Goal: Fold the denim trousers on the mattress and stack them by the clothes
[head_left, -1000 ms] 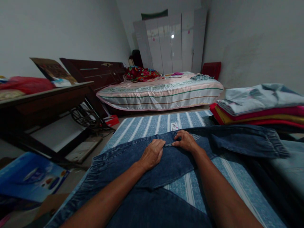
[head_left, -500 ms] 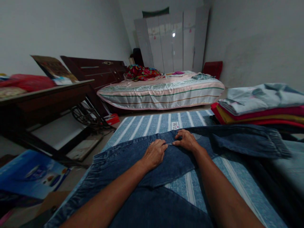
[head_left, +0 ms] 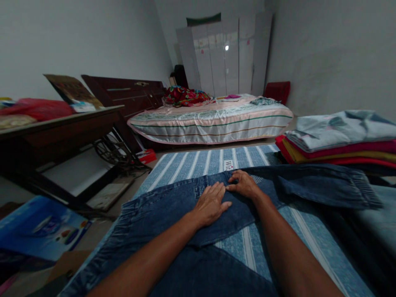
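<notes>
A pair of dark blue jeans [head_left: 163, 206] lies spread over a blue-and-white striped cover [head_left: 185, 163]. Its gathered waistband is at the left, and one leg with a ribbed cuff reaches out to the right. My left hand [head_left: 212, 204] rests flat on the upper leg, fingers stretched out and thumb apart. Just right of it, my right hand [head_left: 244, 184] has bent fingers and a thumb closing on the denim near the upper seam. The fingertips of both hands nearly meet.
On the right stands a pile of folded clothes [head_left: 343, 136]. A bed [head_left: 210, 123] and a wardrobe [head_left: 216, 57] are farther back. At the left are a sewing-machine table [head_left: 62, 123] and a blue box [head_left: 43, 229] on the floor.
My left hand has gone from curled fingers at the seam to lying flat, a little to the right and lower. My right hand stays at nearly the same spot on the jeans.
</notes>
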A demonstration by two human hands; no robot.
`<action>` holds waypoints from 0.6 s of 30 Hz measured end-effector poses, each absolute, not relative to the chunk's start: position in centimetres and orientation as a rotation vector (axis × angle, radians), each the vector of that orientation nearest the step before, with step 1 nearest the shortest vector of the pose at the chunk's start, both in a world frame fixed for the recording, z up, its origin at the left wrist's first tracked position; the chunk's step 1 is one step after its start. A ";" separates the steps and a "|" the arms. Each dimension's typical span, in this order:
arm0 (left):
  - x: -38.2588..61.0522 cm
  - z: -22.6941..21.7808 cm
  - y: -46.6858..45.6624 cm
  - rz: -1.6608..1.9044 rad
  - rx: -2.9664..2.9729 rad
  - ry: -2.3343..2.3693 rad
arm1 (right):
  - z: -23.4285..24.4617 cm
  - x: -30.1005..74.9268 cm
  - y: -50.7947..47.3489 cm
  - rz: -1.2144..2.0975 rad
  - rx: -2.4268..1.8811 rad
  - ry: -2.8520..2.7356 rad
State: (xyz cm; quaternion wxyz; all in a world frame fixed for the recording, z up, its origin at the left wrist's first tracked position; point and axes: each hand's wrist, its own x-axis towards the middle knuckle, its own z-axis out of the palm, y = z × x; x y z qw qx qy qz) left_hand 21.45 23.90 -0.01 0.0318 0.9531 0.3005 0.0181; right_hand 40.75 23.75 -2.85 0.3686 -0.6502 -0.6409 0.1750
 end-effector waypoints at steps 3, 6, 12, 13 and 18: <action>21.3 0.1 23.9 0.011 2.912 0.934 | -3.3 41.1 24.1 0.494 -1.667 -1.641; 21.3 0.1 23.9 -0.015 2.900 0.937 | -3.8 41.3 24.3 0.525 -1.665 -1.637; 21.4 0.2 23.8 -0.017 2.887 0.945 | -3.9 41.2 24.3 0.544 -1.642 -1.632; 21.4 0.2 23.8 -0.012 2.891 0.943 | -3.8 41.2 24.3 0.548 -1.639 -1.629; 21.4 0.2 23.8 0.006 2.908 0.942 | -3.5 41.4 24.1 0.603 -1.608 -1.630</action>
